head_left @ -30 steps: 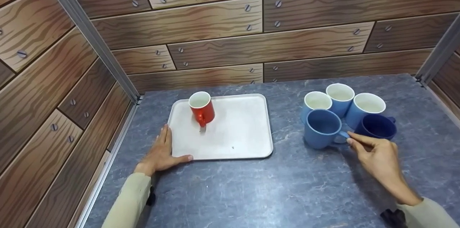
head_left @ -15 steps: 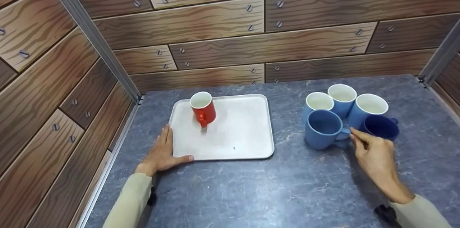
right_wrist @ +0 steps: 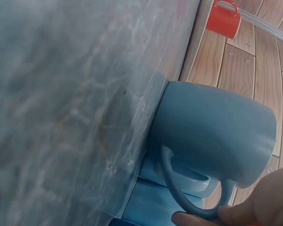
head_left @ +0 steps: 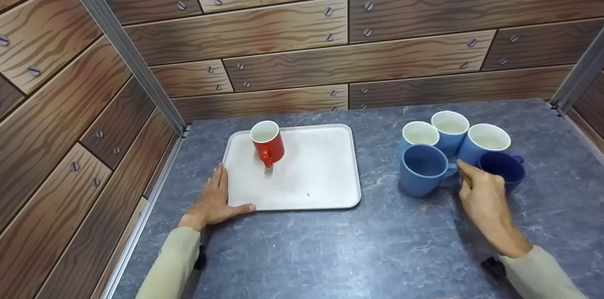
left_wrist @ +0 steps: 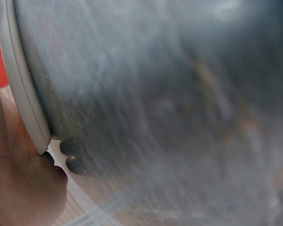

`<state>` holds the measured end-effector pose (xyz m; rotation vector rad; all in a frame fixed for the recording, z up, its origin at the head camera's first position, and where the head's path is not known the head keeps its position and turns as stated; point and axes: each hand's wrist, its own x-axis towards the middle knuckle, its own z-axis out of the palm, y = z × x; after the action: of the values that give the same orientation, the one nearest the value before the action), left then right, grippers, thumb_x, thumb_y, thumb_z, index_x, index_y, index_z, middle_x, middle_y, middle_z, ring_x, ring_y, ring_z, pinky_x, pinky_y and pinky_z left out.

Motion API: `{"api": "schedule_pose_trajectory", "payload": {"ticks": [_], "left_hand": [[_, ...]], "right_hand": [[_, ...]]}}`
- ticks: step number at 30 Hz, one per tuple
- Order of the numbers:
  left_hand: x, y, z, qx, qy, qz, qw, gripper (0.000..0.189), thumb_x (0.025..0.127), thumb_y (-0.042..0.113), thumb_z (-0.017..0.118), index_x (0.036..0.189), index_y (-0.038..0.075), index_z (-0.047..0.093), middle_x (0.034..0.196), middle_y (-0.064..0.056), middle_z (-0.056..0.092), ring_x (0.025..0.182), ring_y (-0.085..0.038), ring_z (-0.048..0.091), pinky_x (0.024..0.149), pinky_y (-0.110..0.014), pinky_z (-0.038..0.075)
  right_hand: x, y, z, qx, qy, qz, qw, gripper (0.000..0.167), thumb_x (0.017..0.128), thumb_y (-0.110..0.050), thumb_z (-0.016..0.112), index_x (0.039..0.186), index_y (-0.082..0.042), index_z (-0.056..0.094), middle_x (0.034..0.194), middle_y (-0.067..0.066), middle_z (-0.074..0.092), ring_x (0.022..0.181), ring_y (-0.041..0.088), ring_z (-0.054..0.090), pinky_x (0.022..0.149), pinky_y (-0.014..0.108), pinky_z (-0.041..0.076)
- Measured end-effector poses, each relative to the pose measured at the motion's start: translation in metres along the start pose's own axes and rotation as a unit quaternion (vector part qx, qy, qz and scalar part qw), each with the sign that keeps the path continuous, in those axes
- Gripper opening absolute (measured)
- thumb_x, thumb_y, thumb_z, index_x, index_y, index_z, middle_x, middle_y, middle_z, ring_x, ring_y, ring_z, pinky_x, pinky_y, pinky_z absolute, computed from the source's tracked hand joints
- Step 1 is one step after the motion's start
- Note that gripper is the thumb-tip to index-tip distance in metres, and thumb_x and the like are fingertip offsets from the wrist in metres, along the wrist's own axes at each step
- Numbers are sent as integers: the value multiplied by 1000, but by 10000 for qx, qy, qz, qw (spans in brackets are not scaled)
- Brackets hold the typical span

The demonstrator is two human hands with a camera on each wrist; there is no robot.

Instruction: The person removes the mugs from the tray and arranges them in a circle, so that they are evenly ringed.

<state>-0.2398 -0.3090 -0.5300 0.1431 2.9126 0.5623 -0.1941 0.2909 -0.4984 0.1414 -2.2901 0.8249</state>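
In the head view a blue mug (head_left: 421, 171) stands upright at the front of a group of cups. My right hand (head_left: 486, 197) pinches its handle between thumb and fingers, which the right wrist view also shows around the mug's handle (right_wrist: 181, 193). My left hand (head_left: 212, 200) rests at the near left corner of a white tray (head_left: 311, 171), fingers straight along the left side and thumb at the front edge. Upright on the tray's far left part stands a red mug (head_left: 268, 145), handle toward me.
Three light blue cups with white insides, one of them a light blue cup (head_left: 465, 153), stand close behind the held mug. Beside my right hand is a dark blue mug (head_left: 512, 176). Wood-patterned walls (head_left: 283, 49) enclose the grey marbled table (head_left: 330, 252).
The blue mug has shifted slightly left and its handle has turned a little toward the back, with my right hand following. My left hand, the tray and the red mug stay put.
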Motion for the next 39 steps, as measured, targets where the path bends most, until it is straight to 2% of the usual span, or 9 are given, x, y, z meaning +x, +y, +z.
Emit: {"api": "schedule_pose_trajectory", "payload": {"ticks": [10, 17, 21, 24, 26, 30, 34, 37, 39], "left_hand": [[-3, -4, -1, 59, 41, 63, 10000, 150, 75, 88, 73, 169, -3, -2, 179, -23, -8, 166, -44, -2, 134, -59, 8], [-5, -6, -2, 7, 10, -35, 10000, 151, 75, 87, 73, 169, -3, -3, 179, -23, -9, 166, -44, -4, 134, -60, 7], [-3, -5, -3, -19, 0, -48, 10000, 151, 74, 87, 73, 169, -2, -3, 179, -22, -9, 166, -45, -3, 134, -61, 7], [-3, -5, -4, -11, 17, -45, 10000, 151, 74, 88, 73, 170, -1, -3, 179, -22, -10, 166, -45, -4, 134, -61, 7], [-2, -4, -5, -7, 53, -32, 10000, 151, 74, 87, 74, 170, -2, -2, 179, -22, -9, 166, -45, -3, 134, -61, 7], [-2, -3, -4, -24, 70, 17, 10000, 150, 75, 86, 74, 169, -2, -2, 179, -22, -9, 166, -45, -2, 133, -62, 7], [-2, -1, -1, -29, 41, 38, 10000, 151, 75, 86, 74, 169, -2, -2, 179, -23, -8, 166, -45, -2, 133, -62, 7], [-2, 0, -1, -26, 26, 30, 10000, 151, 74, 87, 74, 170, -2, -1, 179, -22, -8, 166, -45, -1, 134, -61, 8], [-1, 0, -1, -27, 21, 29, 10000, 151, 74, 87, 74, 170, -1, -1, 179, -22, -8, 166, -45, -1, 134, -61, 8]], "right_hand": [[6, -3, 6, -19, -187, 258, 9995, 38, 89, 18, 59, 124, 11, 74, 110, 35, 74, 98, 62, 69, 82, 74, 53], [11, -10, 7, 29, -63, 21, 10000, 34, 92, 17, 61, 123, 12, 73, 110, 35, 75, 98, 60, 71, 83, 69, 54], [19, -31, 3, 285, 423, -437, 9977, 29, 94, 13, 67, 123, 10, 74, 117, 30, 76, 106, 53, 73, 101, 41, 57], [30, -56, 6, 619, 613, -870, 9924, 29, 93, 8, 73, 122, 7, 76, 118, 25, 77, 110, 46, 74, 111, 13, 45], [37, -74, 14, 883, 577, -1134, 9879, 29, 90, 4, 78, 119, 5, 78, 116, 23, 78, 109, 43, 75, 109, 6, 40], [50, -107, 41, 1312, -62, -1402, 9814, 34, 86, -5, 85, 118, 5, 78, 116, 21, 79, 110, 39, 75, 108, 24, 52], [61, -139, 80, 1792, -1105, -1100, 9714, 41, 86, -15, 89, 121, 2, 77, 120, 19, 78, 112, 37, 74, 100, 47, 59], [67, -162, 113, 2228, -1977, -600, 9527, 45, 91, -20, 86, 128, 2, 74, 125, 19, 76, 115, 37, 73, 100, 52, 60], [69, -174, 137, 2565, -2468, -323, 9340, 45, 94, -19, 82, 132, 3, 71, 129, 22, 74, 118, 41, 71, 100, 54, 60]]}}
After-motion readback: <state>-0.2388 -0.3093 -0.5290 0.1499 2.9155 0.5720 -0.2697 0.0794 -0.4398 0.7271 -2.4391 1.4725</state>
